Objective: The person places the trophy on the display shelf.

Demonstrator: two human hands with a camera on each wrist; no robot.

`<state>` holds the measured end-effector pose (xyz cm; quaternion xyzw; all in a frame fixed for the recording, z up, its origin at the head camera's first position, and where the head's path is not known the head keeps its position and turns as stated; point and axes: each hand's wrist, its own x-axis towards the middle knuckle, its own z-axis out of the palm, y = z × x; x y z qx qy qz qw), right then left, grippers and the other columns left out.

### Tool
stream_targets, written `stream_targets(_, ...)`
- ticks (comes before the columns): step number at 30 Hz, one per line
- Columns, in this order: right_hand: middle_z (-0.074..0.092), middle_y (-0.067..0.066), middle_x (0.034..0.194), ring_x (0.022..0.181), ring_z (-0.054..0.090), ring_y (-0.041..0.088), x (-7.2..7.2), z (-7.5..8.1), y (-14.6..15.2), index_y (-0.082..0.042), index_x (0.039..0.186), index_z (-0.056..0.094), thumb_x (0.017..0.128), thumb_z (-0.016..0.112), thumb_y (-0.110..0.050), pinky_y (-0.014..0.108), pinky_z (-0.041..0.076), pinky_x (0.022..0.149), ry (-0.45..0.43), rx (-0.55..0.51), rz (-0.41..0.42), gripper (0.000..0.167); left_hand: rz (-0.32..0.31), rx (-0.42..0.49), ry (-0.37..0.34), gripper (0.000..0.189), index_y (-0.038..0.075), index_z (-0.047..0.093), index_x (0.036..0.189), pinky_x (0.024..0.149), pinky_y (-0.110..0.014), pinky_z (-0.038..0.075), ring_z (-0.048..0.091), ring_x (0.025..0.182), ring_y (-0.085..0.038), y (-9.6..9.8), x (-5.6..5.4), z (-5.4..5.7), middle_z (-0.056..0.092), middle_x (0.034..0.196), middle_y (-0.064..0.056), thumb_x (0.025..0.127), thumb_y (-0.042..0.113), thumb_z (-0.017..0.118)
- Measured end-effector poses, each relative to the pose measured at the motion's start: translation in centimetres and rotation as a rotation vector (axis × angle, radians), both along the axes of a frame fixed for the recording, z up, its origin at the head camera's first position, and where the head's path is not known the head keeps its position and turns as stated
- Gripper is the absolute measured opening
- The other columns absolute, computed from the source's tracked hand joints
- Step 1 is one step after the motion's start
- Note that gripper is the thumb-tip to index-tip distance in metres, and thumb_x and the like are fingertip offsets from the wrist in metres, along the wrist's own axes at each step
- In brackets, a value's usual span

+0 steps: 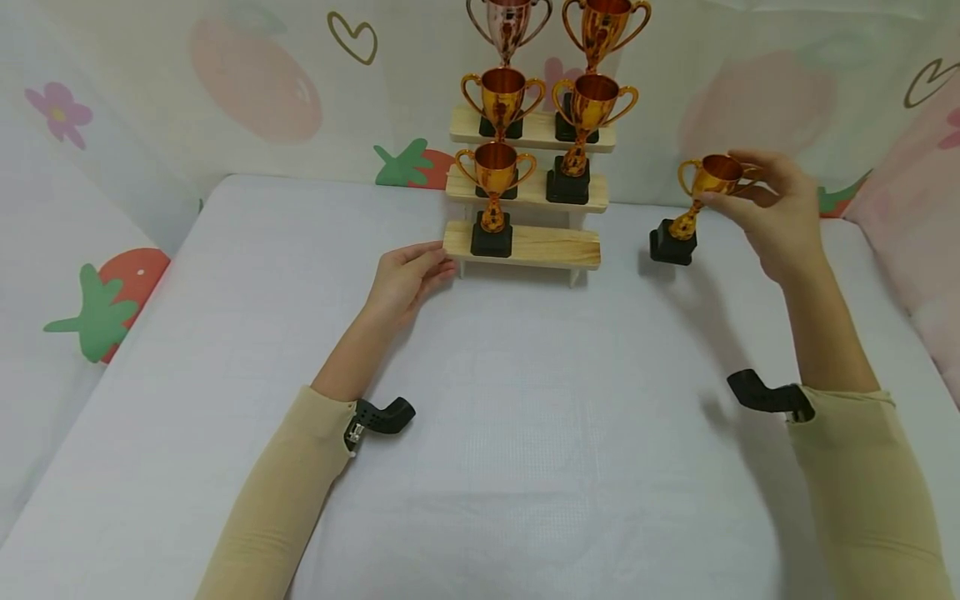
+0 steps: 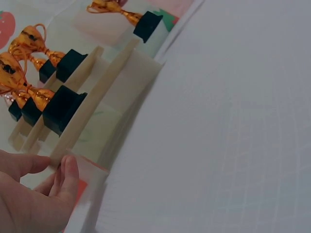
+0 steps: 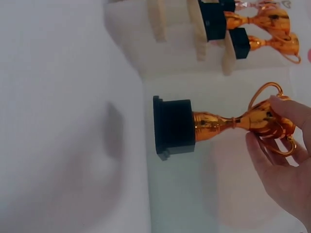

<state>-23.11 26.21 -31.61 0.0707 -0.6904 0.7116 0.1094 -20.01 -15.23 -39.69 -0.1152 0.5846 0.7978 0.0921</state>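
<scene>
A gold trophy [image 1: 684, 225] with a black base is held by its cup in my right hand [image 1: 780, 212], tilted and raised off the table to the right of the stand. In the right wrist view, thumb and fingers pinch that trophy [image 3: 209, 126] around the cup and handles. My left hand [image 1: 405, 283] pinches the left end of the lowest wooden shelf [image 1: 555, 248] between thumb and fingers, plainer in the left wrist view. On that shelf's left part stands a gold trophy [image 1: 492, 218]; its right part is bare wood.
Two more shelves step up behind, bearing gold trophies [image 1: 576, 171] and, at the top left, a rose-coloured trophy [image 1: 507, 29]. A white cloth [image 1: 525, 433] covers the table. Behind it hangs a curtain [image 1: 420, 92] printed with strawberries, hearts and flowers.
</scene>
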Motion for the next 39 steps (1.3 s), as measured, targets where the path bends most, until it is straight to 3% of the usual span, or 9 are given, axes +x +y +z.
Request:
stream_targets(7, 0.065, 0.004, 0.115, 0.09, 0.069, 0.013, 0.7, 0.5, -1.0, -0.004, 0.125, 0.072, 0.084, 0.077, 0.02, 0.012, 0.063, 0.078, 0.004, 0.013, 0.023, 0.048, -0.009, -0.009, 0.0, 0.042, -0.015, 0.048, 0.149, 0.091, -0.017, 0.062, 0.069, 0.093, -0.011, -0.1, 0.0, 0.0, 0.062, 0.115, -0.015, 0.11, 0.001, 0.052)
stream_targets(14, 0.066, 0.005, 0.116, 0.091, 0.069, 0.014, 1.3, 1.0, -2.3, -0.004, 0.124, 0.073, 0.085, 0.075, 0.021, 0.014, 0.064, 0.079, 0.01, -0.014, 0.053, 0.047, 0.0, 0.005, 0.004, 0.041, -0.016, 0.049, 0.147, 0.087, -0.016, 0.063, 0.069, 0.091, -0.011, -0.1, -0.1, -0.2, 0.063, 0.11, -0.012, 0.11, 0.0, 0.052)
stream_targets(25, 0.063, 0.001, 0.12, 0.099, 0.065, 0.015, 1.7, 1.4, -3.9, -0.01, 0.127, 0.072, 0.087, 0.076, 0.016, 0.011, 0.062, 0.08, 0.033, 0.11, 0.055, 0.047, -0.004, -0.004, 0.01, 0.041, -0.015, 0.049, 0.147, 0.087, -0.016, 0.063, 0.069, 0.095, -0.013, 0.1, 0.1, 0.0, 0.062, 0.114, -0.015, 0.11, 0.001, 0.052)
stream_targets(39, 0.062, 0.0, 0.121, 0.1, 0.064, 0.016, 1.7, 1.8, -6.1, -0.009, 0.128, 0.071, 0.088, 0.076, 0.015, 0.01, 0.061, 0.082, 0.045, 0.14, 0.073, 0.047, -0.006, 0.004, 0.012, 0.042, -0.016, 0.048, 0.148, 0.089, -0.016, 0.063, 0.069, 0.091, -0.011, 0.0, 0.0, -0.1, 0.064, 0.108, -0.011, 0.11, 0.0, 0.052)
